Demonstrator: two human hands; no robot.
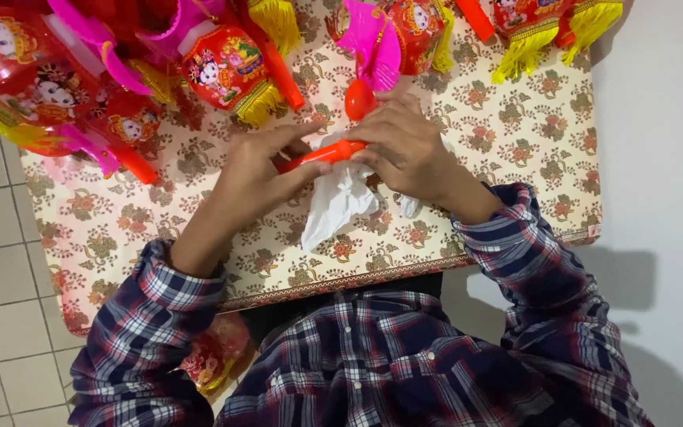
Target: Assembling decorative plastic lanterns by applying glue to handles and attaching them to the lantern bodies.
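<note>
Both hands on orange stick (322,155): left hand (250,178) fingers pinch its left end, right hand (405,146) fingers closed over its right end. White cloth (337,202) hangs just below the fingers, touching them. Orange ball (360,99) just above right fingertips. Red lantern (227,67) farther up-left, on floral table (515,134).

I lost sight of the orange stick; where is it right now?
In the head view the orange stick sits at table centre, held between the left hand and right hand, above the white plastic wrapper.
</note>
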